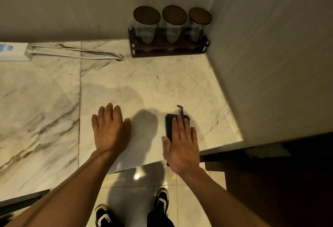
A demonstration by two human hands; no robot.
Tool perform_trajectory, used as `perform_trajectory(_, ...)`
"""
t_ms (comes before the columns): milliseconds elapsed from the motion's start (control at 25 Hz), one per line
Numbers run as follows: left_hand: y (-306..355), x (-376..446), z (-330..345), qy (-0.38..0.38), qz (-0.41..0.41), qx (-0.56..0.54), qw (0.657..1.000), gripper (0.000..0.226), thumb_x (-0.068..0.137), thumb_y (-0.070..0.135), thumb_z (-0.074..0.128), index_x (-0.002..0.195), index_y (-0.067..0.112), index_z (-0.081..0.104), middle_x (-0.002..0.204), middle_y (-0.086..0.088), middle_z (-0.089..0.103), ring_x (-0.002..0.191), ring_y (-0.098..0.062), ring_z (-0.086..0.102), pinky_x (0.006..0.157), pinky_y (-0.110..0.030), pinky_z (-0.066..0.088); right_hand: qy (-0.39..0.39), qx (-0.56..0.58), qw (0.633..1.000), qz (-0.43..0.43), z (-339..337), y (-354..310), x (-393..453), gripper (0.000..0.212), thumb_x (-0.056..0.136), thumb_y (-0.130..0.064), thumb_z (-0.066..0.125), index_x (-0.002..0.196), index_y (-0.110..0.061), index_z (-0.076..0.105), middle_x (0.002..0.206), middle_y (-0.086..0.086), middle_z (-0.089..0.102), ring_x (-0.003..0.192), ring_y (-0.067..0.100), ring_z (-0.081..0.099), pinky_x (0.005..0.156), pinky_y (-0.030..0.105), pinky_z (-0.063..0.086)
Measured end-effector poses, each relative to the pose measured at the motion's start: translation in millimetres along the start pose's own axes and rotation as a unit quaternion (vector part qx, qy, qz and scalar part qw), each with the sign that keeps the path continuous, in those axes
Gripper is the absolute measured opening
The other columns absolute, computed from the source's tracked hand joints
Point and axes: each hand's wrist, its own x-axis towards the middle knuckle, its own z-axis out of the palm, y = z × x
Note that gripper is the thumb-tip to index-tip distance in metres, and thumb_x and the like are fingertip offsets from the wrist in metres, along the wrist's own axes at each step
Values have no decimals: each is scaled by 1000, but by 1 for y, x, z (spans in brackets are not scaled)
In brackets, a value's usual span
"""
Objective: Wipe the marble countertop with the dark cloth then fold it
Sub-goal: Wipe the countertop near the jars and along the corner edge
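Observation:
The dark cloth [169, 125] lies folded into a small narrow rectangle on the white marble countertop [144, 82], near its front edge, with a short loop sticking out at its far end. My right hand [182, 145] lies flat on top of it, fingers straight and together, covering most of it. My left hand [110, 129] rests flat on the bare marble to the left of the cloth, fingers spread slightly, holding nothing.
Three glass jars with dark lids stand in a dark wooden rack [169, 48] in the back right corner. A white power strip [13, 51] with its cable [81, 55] lies at the back left. A wall [270, 64] bounds the counter on the right. Tiled floor and my shoes show below.

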Motion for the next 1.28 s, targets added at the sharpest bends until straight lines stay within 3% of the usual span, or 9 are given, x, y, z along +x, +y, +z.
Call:
perform_trajectory(200, 31, 8, 7, 15, 38, -2, 999, 43, 94, 33, 37, 129, 8, 42, 146, -18, 38, 136, -40, 28, 111, -60, 19, -59, -98, 969, -217, -20, 61, 17, 62, 99, -50, 19, 150, -18, 3, 160, 4, 8, 147, 19, -5, 116, 44, 6)
perform_trajectory(360, 43, 19, 15, 19, 3, -34, 999, 50, 95, 38, 31, 137, 11, 37, 151, -15, 34, 141, -36, 24, 115, -59, 13, -88, -127, 946, -286, -28, 79, 43, 63, 99, -49, 23, 150, -22, -1, 160, -1, 2, 147, 15, -5, 117, 42, 4)
perform_trajectory(640, 45, 14, 23, 10, -17, -12, 1000, 65, 96, 50, 19, 149, 12, 22, 159, -14, 20, 147, -31, 8, 118, -52, -2, -101, -135, 940, -298, -38, 77, 104, 63, 99, -49, 20, 152, -22, 1, 160, -4, -4, 146, 13, -10, 118, 42, 3)
perform_trajectory(840, 47, 14, 21, 6, -22, 7, 1000, 66, 97, 51, 21, 149, 11, 26, 157, -15, 26, 147, -31, 15, 118, -54, 5, -85, -130, 944, -291, -46, 71, 159, 64, 97, -50, 19, 152, -22, 3, 160, -4, 0, 147, 12, -7, 119, 41, 2)
perform_trajectory(1000, 48, 16, 18, -11, -35, 15, 999, 68, 96, 54, 20, 151, 14, 22, 159, -13, 23, 148, -29, 10, 119, -51, 0, -78, -132, 947, -283, -51, 64, 196, 64, 97, -52, 15, 152, -23, 1, 161, -4, -2, 146, 12, -8, 119, 39, 0)
perform_trajectory(1280, 48, 17, 17, 4, -33, 30, 999, 65, 94, 46, 30, 146, 6, 34, 151, -18, 37, 141, -36, 26, 115, -56, 14, -53, -94, 972, -210, -52, 53, 236, 62, 98, -50, 16, 152, -22, 2, 161, -4, -1, 146, 11, -7, 119, 42, 3)
